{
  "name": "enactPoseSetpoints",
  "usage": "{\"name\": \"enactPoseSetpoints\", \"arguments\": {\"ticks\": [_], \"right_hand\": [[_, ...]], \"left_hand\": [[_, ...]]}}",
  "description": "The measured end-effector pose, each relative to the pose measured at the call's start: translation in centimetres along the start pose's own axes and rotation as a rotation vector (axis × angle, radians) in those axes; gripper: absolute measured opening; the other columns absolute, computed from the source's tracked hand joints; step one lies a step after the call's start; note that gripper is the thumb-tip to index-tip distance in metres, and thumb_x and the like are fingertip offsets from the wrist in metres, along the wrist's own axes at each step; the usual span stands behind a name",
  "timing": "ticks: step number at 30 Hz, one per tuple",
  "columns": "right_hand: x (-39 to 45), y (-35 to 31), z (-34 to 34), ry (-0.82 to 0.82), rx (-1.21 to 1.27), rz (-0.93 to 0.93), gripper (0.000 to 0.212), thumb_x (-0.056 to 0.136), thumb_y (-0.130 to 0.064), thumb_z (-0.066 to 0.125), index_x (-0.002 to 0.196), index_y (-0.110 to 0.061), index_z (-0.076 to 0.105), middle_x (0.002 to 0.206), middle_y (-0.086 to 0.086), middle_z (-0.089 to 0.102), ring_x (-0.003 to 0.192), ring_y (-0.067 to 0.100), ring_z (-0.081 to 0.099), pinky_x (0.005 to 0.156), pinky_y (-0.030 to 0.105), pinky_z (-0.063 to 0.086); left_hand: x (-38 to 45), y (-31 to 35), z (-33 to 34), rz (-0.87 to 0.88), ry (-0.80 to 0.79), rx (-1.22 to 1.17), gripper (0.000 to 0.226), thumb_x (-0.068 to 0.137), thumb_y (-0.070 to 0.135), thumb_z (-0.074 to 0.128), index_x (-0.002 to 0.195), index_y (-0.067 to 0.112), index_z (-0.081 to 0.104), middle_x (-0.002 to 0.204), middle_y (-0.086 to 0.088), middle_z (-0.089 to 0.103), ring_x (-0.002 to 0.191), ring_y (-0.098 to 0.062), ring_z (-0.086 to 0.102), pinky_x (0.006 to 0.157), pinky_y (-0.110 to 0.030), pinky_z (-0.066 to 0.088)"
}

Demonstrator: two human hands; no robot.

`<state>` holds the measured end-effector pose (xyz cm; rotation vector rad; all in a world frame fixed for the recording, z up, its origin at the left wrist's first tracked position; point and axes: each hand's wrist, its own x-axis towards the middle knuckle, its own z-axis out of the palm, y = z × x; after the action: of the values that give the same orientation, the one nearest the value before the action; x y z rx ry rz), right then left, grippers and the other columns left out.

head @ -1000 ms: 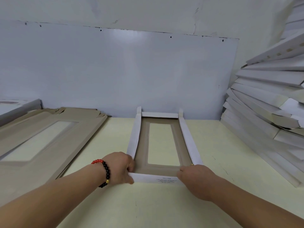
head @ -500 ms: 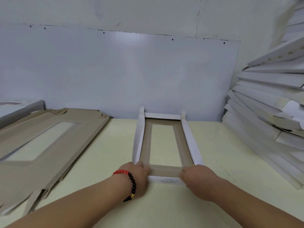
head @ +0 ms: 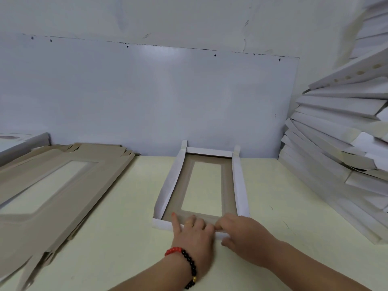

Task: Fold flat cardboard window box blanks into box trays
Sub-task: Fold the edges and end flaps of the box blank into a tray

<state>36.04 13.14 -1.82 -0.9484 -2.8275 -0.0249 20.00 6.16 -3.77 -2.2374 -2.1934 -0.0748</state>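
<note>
Tray sits mid-desk, dead centre of view, long axis running 12 to 6, far end close to the wall panel at 12. Brown face up, window opening in the middle showing the desk through it. Both long walls and the far wall stand raised, white outside; the left wall leans outward, the right stands nearer upright. Near wall at 6 is the one being worked. Left hand lies over it, index finger straight and pressing onto the brown floor by the near-left corner, other fingers curled over the wall edge, so a partial grip on the wall. Right hand pinches the same wall at its right end, thumb under, fingers on top; grip closed on cardboard. Judgement: thin card, light, stiff only along the creases, prone to buckling around the window where little material is left. Best held at the wall edges and corners, never across the window frame. It would slide easily on the smooth desk, so one hand should pin it. Flat blanks stacked at 9, brown side up. Pile of white folded boxes leaning at 3.
</note>
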Motion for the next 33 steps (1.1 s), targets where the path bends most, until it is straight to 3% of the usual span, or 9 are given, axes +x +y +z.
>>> {"name": "enactPoseSetpoints", "arguments": {"ticks": [3,7,11,12,14,16,19,25,33], "right_hand": [[-1.6,1.9,-1.2,0.089,-0.022,-0.029,0.040,0.075,-0.051,0.055,0.105,-0.026,0.053,0.109,-0.012,0.049,0.100,0.010,0.046,0.094,0.018,0.030],[-3.1,5.2,-2.2,-0.078,-0.061,0.042,0.033,0.067,-0.026,0.048,0.100,-0.031,0.048,0.103,-0.018,0.041,0.105,0.008,0.039,0.106,0.021,0.025],[-1.5,4.4,-1.2,-0.044,-0.171,-0.025,0.037,0.052,-0.002,0.062,0.080,-0.025,0.059,0.085,-0.011,0.057,0.084,0.013,0.058,0.083,0.012,0.034],[-1.0,4.0,-0.9,-0.039,-0.163,-0.030,0.037,0.052,0.002,0.062,0.079,-0.023,0.060,0.085,-0.008,0.058,0.081,0.015,0.059,0.081,0.014,0.036],[0.3,3.2,-0.4,-0.044,-0.143,-0.068,0.036,0.065,0.006,0.052,0.091,-0.018,0.060,0.096,-0.001,0.060,0.090,0.022,0.058,0.104,0.025,0.037],[1.5,2.2,-0.1,-0.126,-0.271,-0.094,0.029,0.079,-0.002,0.044,0.102,-0.015,0.056,0.106,0.003,0.056,0.103,0.024,0.053,0.118,0.034,0.010],[2.6,1.0,-0.4,-0.227,-0.377,-0.133,0.019,0.088,-0.011,0.043,0.102,-0.014,0.055,0.107,0.006,0.056,0.108,0.024,0.051,0.117,0.034,0.004],[2.9,0.1,-0.1,-0.229,-0.279,-0.189,0.024,0.100,-0.023,0.037,0.103,-0.013,0.058,0.104,0.007,0.059,0.101,0.025,0.051,0.106,0.033,0.027],[1.6,4.3,-0.7,-0.214,-0.106,0.050,0.023,0.100,-0.028,0.043,0.116,-0.026,0.060,0.119,-0.005,0.058,0.107,0.016,0.052,0.096,0.027,0.033]], "left_hand": [[0.2,-0.3,-0.6,-0.012,0.009,0.013,0.035,0.083,0.008,0.041,0.116,0.018,0.040,0.125,-0.004,0.040,0.131,-0.031,0.030,0.106,-0.070,-0.011],[0.2,-0.3,-0.3,-0.002,0.016,0.014,0.038,0.080,0.007,0.041,0.116,0.018,0.039,0.126,-0.005,0.040,0.129,-0.033,0.032,0.104,-0.071,-0.014],[0.1,0.3,0.5,-0.011,0.097,-0.088,0.032,0.088,0.028,0.033,0.116,0.020,0.044,0.129,-0.003,0.043,0.140,-0.028,0.022,0.103,-0.067,-0.020],[0.1,0.7,0.6,0.001,0.104,-0.107,0.036,0.087,0.037,0.033,0.116,0.021,0.045,0.130,-0.002,0.043,0.141,-0.026,0.019,0.102,-0.065,-0.023],[0.2,1.7,0.9,0.022,0.100,-0.138,0.049,0.082,0.055,0.032,0.119,0.025,0.044,0.130,0.000,0.045,0.142,-0.024,0.018,0.099,-0.061,-0.029],[0.3,2.8,1.1,0.014,0.109,-0.172,0.061,0.079,0.069,0.028,0.121,0.028,0.044,0.129,0.004,0.048,0.140,-0.023,0.022,0.099,-0.058,-0.031],[0.4,2.7,1.1,-0.023,0.148,-0.181,0.060,0.084,0.070,0.025,0.124,0.030,0.045,0.121,0.010,0.053,0.136,-0.020,0.029,0.098,-0.053,-0.032],[-0.5,-1.0,0.5,0.084,0.125,-0.143,0.039,0.100,0.047,0.025,0.120,0.030,0.054,0.111,0.011,0.056,0.128,-0.017,0.035,0.106,-0.049,-0.024],[-1.4,-7.7,-1.0,0.180,0.080,-0.042,0.030,0.096,0.046,0.036,0.101,0.026,0.059,0.103,0.016,0.055,0.127,-0.008,0.030,0.113,-0.053,-0.012]]}}
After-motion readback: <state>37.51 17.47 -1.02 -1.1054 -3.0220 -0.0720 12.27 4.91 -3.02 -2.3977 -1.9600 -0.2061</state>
